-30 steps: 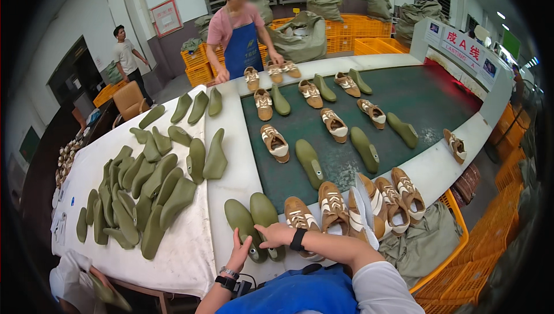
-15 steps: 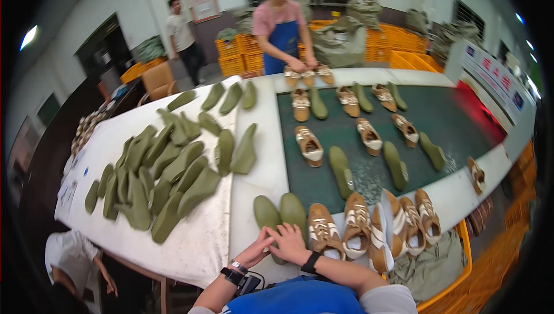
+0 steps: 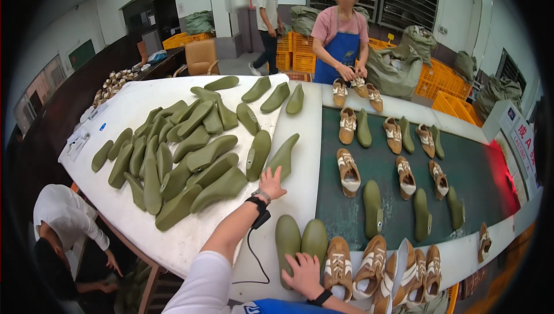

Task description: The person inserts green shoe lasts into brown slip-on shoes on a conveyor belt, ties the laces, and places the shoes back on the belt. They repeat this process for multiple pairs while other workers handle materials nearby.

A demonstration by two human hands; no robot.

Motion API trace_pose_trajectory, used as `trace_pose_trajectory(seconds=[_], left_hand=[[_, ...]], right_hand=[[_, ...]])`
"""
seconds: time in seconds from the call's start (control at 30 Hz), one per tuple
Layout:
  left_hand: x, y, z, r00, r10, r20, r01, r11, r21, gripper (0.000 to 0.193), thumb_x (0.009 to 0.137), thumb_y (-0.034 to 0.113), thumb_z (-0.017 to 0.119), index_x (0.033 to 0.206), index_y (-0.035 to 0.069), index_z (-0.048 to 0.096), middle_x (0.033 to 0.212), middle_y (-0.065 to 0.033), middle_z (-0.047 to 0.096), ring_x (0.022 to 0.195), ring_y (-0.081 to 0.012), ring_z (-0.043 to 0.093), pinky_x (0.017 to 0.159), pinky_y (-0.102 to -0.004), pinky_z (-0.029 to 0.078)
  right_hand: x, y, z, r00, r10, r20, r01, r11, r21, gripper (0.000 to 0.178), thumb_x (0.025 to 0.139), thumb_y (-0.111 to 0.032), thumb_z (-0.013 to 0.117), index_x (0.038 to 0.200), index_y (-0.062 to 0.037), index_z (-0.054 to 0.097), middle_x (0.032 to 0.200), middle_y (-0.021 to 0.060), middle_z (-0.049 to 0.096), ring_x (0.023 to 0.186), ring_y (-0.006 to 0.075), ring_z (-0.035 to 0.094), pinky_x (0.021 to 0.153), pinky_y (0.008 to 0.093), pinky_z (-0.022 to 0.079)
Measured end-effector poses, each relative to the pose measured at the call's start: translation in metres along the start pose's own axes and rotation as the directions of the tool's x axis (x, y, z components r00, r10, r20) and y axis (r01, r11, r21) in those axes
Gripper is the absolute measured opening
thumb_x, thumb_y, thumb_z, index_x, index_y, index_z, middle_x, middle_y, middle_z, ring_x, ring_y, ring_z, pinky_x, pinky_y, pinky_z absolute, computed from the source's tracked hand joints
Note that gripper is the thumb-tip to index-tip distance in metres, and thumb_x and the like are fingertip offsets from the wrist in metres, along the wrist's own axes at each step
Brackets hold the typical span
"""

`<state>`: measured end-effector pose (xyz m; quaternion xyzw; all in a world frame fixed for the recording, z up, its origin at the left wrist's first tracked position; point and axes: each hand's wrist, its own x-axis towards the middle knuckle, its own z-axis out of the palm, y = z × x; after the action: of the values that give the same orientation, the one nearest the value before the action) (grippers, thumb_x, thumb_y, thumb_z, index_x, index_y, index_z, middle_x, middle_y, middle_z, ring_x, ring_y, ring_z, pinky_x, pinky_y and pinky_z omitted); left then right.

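Observation:
My left hand (image 3: 272, 184) reaches out over the white table, fingers spread, at the lower end of a green shoe last (image 3: 283, 155). Whether it touches that last I cannot tell. Closer to me, my right hand (image 3: 304, 276) lies with spread fingers at the lower ends of two upright-pointing green lasts, the left one (image 3: 288, 242) and the right one (image 3: 314, 238). Immediately right of it stands a brown sneaker (image 3: 338, 268) with white stripes, first in a row of several along the near edge. Left of my left arm lies a large heap of green lasts (image 3: 199, 152).
A green conveyor belt (image 3: 340, 221) carries sneakers and lasts in rows. Across it, a co-worker in a blue apron (image 3: 344, 54) handles sneakers. Another person (image 3: 69, 221) bends down at the lower left; a third (image 3: 268, 19) is at the back. Orange crates (image 3: 303, 54) stand behind.
My hands were together on the two near lasts. The left has moved up and left to a single last; the right stays by the pair. The view has shifted left; the person at the back walks.

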<state>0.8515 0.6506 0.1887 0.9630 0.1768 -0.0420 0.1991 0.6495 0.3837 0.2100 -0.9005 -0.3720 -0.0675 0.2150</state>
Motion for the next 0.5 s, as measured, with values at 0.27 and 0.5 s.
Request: trace_pose_trajectory(seconds=[0.27, 0.5], left_hand=[[0.071, 0.007, 0.020, 0.982, -0.168, -0.085, 0.185, 0.943, 0.276, 0.108, 0.065, 0.038, 0.076, 0.148, 0.035, 0.007, 0.136, -0.0230, 0.029, 0.118, -0.0371, 0.039, 0.093, -0.0504, 0.036], [0.012, -0.032, -0.012, 0.978, -0.116, 0.173, 0.148, 0.970, -0.191, 0.112, 0.064, 0.043, 0.075, 0.149, 0.019, 0.005, 0.124, -0.0270, 0.045, 0.115, -0.0392, 0.047, 0.095, -0.0405, 0.041]], right_hand=[[0.007, -0.004, -0.008, 0.996, 0.090, 0.023, -0.091, 0.993, 0.072, 0.048, 0.075, -0.034, 0.064, 0.119, -0.0150, 0.058, 0.113, 0.0149, 0.055, 0.111, 0.0325, 0.048, 0.098, 0.0517, 0.034], [0.012, 0.000, 0.007, 0.992, 0.056, -0.111, -0.056, 0.998, 0.000, 0.042, 0.068, -0.034, 0.068, 0.107, -0.0175, 0.064, 0.102, 0.0079, 0.059, 0.102, 0.0276, 0.052, 0.089, 0.0483, 0.037]])
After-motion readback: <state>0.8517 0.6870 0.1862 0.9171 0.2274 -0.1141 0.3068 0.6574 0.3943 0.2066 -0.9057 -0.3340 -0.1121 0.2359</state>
